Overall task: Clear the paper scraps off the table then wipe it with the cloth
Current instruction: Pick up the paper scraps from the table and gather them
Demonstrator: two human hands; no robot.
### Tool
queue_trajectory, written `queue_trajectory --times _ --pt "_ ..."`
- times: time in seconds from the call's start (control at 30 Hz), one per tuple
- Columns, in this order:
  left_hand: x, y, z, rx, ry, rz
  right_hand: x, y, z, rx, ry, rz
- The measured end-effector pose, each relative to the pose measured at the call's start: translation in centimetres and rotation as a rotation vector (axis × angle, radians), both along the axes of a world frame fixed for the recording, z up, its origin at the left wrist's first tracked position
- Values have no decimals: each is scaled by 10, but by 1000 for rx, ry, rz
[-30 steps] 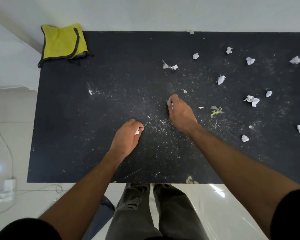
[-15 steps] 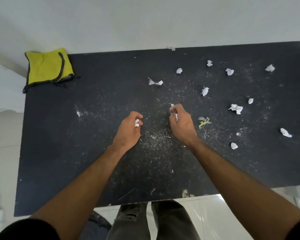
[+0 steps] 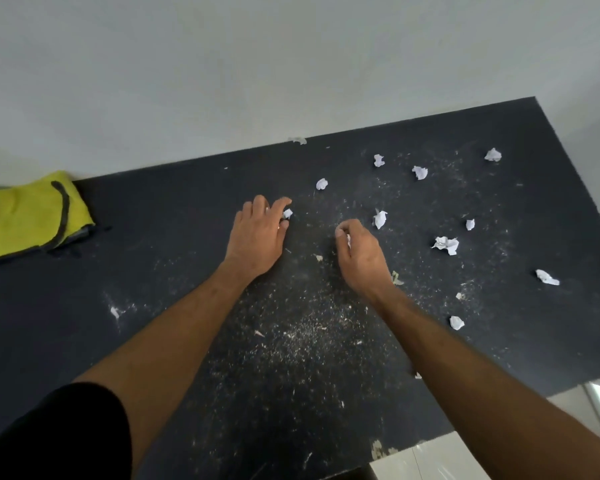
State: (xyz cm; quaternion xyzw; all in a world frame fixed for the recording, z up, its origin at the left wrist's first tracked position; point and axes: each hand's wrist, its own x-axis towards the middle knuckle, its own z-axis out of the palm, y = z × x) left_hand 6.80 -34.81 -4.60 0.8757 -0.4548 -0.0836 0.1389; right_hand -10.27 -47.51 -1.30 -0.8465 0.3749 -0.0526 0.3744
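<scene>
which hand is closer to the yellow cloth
Left. The left hand is out on the table to the right of the yellow cloth, reaching for a paper scrap. The right hand is farther right again.

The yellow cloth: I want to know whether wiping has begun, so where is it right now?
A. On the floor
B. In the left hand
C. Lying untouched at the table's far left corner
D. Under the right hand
C: the yellow cloth lies folded at the far left corner of the table, away from both hands, while the left hand reaches for a paper scrap.
</scene>
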Motion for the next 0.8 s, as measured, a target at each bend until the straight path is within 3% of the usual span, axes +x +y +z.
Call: queue_trajectory --times 0.17,0.4,0.6,0.8 --pt "11 -3 -29 -37 -105 19 60 -41 -4 -100 70 20" --pt "15 2 -35 -153 -36 19 100 -56 -24 -288 254 170" --pt "12 2 -29 -210 112 52 76 -50 -14 -178 154 23" --pt "-13 2 -19 -219 261 17 -1 -51 11 -95 58 -92"
